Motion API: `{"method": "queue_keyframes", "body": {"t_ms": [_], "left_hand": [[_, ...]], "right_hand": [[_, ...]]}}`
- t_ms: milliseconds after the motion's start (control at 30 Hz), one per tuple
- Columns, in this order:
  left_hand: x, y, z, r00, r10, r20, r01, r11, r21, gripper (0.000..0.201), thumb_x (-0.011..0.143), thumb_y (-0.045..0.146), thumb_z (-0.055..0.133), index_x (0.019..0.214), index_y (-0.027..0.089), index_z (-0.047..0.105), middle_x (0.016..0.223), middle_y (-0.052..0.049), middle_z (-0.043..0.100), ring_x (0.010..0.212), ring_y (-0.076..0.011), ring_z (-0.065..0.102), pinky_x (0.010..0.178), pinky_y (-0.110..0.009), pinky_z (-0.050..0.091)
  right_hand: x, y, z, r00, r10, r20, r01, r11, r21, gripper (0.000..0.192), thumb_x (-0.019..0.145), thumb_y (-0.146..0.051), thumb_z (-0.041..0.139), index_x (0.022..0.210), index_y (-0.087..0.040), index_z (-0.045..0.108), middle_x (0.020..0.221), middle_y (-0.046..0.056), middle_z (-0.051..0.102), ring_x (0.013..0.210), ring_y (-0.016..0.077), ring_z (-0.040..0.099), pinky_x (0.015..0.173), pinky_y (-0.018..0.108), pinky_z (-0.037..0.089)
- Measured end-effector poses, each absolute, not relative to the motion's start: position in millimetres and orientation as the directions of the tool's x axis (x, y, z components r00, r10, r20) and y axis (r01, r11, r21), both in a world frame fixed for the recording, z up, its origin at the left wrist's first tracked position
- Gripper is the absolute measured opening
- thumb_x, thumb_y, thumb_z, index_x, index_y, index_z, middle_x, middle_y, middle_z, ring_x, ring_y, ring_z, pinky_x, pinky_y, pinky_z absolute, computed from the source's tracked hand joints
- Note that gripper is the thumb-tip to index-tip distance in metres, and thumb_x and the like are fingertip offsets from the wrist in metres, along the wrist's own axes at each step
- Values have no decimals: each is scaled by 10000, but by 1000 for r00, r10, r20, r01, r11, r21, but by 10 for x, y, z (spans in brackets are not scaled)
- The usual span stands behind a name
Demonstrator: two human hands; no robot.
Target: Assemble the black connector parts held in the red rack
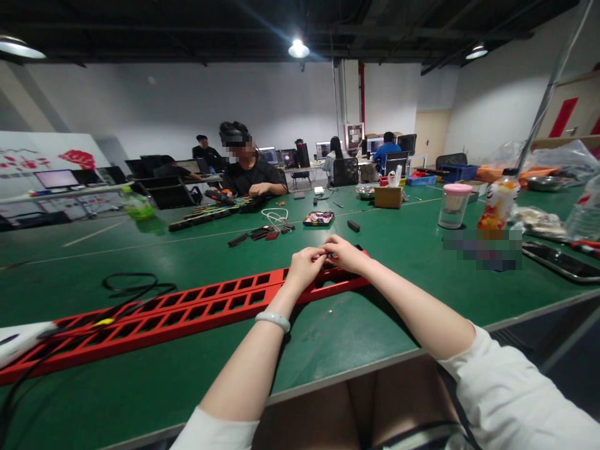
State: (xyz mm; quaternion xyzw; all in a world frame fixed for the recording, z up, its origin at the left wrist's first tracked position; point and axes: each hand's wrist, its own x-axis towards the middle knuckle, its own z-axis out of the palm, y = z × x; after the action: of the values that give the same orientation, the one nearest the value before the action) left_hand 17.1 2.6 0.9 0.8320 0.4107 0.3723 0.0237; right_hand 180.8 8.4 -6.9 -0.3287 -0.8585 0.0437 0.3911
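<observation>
A long red slotted frame [220,299] with rows of rectangular openings lies slantwise across the green table. Over its right end my left hand [304,265] and my right hand [345,255] meet, with their fingertips together. Both hands are closed in a pinch. Whatever sits between the fingers is small and mostly covered, so I cannot name it. Just beyond the hands lies a small dark block [353,225], and further left are several dark and red flat pieces [262,234].
A black cable [140,284] and a white device [23,340] rest on the frame's left part. To the right stand a pink-lidded cup [454,206], a drink bottle [499,200] and a phone [562,261]. A co-worker [253,178] works across the green table [398,300].
</observation>
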Motion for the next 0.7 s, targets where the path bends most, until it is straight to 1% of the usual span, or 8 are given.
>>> {"method": "queue_keyframes", "body": {"t_ms": [67,100,167,233,300,367,533,700], "left_hand": [[141,24,23,441,694,569,651,-684,329,206,788,220,487,919,171,638,907,-33,650,802,-139,595,740,-227,451],[125,17,35,471,685,556,650,-696,307,229,794,227,481,969,178,621,935,-34,644,828,-144,591,760,-235,446],[93,3,57,512,670,537,667,-704,242,299,799,232,477,1085,197,559,991,-37,625,878,-158,577,796,-257,433],[64,0,67,520,670,531,709,-685,169,342,798,231,478,1137,210,513,1008,-44,614,909,-173,562,814,-277,422],[39,16,59,500,688,526,758,-642,119,319,797,233,476,1111,204,526,989,-55,615,911,-185,556,813,-287,416],[20,47,38,470,720,512,802,-590,94,299,793,251,480,1080,190,541,960,-67,619,897,-195,556,797,-289,415],[-4,105,-16,377,806,457,880,-466,95,362,784,322,494,1118,185,510,895,-74,627,835,-203,569,724,-280,421],[-18,116,-39,361,817,450,890,-445,95,284,778,354,488,999,196,570,851,-62,629,816,-196,569,703,-265,413]], "right_hand": [[1815,78,-69,-483,606,632,514,781,-356,268,761,-177,521,1026,-158,561,950,63,481,860,133,498,783,262,415],[1819,77,-70,-478,611,631,509,778,-367,301,747,-177,539,1048,-157,548,948,64,488,855,134,498,783,267,412],[1830,82,-75,-449,636,628,522,757,-394,409,692,-169,599,1091,-145,513,952,70,507,851,142,499,777,278,409],[1843,97,-85,-406,690,600,562,706,-431,472,633,-175,649,1082,-134,507,921,64,532,807,143,506,735,277,414],[1853,113,-96,-381,745,548,599,650,-468,451,608,-201,671,1031,-129,533,858,45,547,723,127,507,668,257,416],[1854,118,-102,-381,771,510,611,624,-487,417,605,-219,676,996,-128,560,817,32,548,669,110,501,626,236,409],[1827,85,-98,-465,735,494,591,673,-445,359,656,-196,636,1008,-138,596,839,42,540,668,97,494,639,223,402],[1811,65,-98,-519,704,486,568,708,-420,369,702,-210,605,1065,-148,581,853,46,522,680,97,475,667,228,399]]}}
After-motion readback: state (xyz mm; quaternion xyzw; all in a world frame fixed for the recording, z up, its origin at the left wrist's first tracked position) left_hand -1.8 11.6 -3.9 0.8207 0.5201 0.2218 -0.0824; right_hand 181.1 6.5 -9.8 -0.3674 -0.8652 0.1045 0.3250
